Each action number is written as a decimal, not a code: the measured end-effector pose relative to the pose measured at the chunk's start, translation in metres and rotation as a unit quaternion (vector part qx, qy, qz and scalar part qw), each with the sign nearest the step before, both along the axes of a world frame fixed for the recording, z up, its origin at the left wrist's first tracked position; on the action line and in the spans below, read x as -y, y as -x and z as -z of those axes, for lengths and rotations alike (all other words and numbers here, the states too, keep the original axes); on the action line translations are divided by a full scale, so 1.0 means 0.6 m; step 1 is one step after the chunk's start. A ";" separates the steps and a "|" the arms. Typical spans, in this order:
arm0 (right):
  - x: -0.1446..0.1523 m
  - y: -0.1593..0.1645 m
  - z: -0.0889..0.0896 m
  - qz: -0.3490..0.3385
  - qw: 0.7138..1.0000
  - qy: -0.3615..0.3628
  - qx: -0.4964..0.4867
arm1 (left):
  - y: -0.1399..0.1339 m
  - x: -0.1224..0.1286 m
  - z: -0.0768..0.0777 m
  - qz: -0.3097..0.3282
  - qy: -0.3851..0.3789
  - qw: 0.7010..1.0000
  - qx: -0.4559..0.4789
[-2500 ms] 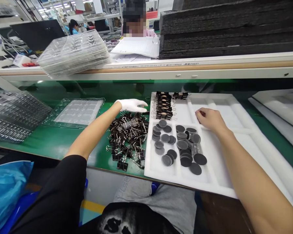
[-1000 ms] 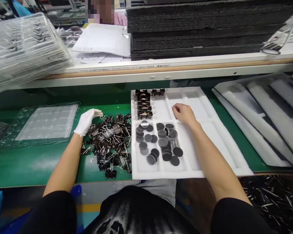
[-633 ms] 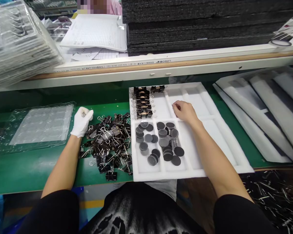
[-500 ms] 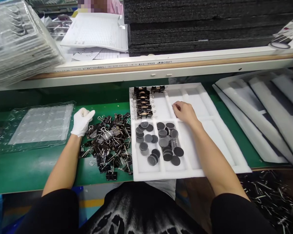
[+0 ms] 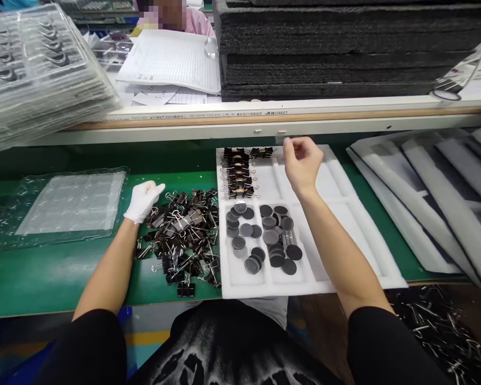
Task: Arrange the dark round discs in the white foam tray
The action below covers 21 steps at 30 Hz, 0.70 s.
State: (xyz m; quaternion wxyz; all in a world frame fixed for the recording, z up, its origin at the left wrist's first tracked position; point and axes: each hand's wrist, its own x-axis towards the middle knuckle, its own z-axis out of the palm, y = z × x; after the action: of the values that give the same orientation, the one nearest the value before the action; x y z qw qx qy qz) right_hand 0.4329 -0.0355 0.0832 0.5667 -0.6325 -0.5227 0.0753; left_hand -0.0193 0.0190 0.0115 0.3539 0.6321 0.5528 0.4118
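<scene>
Green table (image 5: 64, 278), white-fronted shelf (image 5: 164, 133) behind. Binder clips (image 5: 180, 235) heaped just left of white tray (image 5: 356, 240); dark discs (image 5: 289, 267) in its near-left compartments. Left hand (image 5: 144, 200), gloved, balled, thumb out, beside heap. Right hand (image 5: 304, 163), bare, raised over tray's far side, fingers bent; grip: cannot tell. Tray's near edge at table's front edge; green strips on both flanks.
</scene>
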 end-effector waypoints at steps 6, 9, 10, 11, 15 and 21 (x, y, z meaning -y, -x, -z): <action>-0.065 0.047 -0.022 -0.116 0.936 0.025 -0.333 | 0.001 0.000 0.002 0.001 -0.005 1.000 -0.005; -0.067 0.046 -0.017 -0.138 0.921 -0.007 -0.364 | 0.002 0.000 0.003 0.006 -0.008 1.000 -0.021; -0.065 0.044 -0.014 -0.148 0.920 -0.014 -0.364 | 0.003 -0.001 0.004 0.007 -0.010 1.000 -0.028; -0.064 0.041 -0.011 -0.158 0.919 -0.020 -0.360 | 0.003 -0.001 0.005 0.007 -0.011 0.999 -0.034; -0.063 0.032 0.003 -0.187 0.920 -0.044 -0.341 | 0.002 -0.003 0.006 0.004 -0.012 0.999 -0.043; -0.055 -0.002 0.046 -0.155 0.934 0.004 -0.322 | -0.002 -0.001 0.006 0.012 -0.014 1.000 -0.023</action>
State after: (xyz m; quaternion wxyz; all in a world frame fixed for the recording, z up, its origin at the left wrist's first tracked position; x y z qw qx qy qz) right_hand 0.4339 -0.0028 0.0557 0.6831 -0.4880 -0.4032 0.3642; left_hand -0.0180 0.0199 0.0079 0.3378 0.6528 0.5472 0.4004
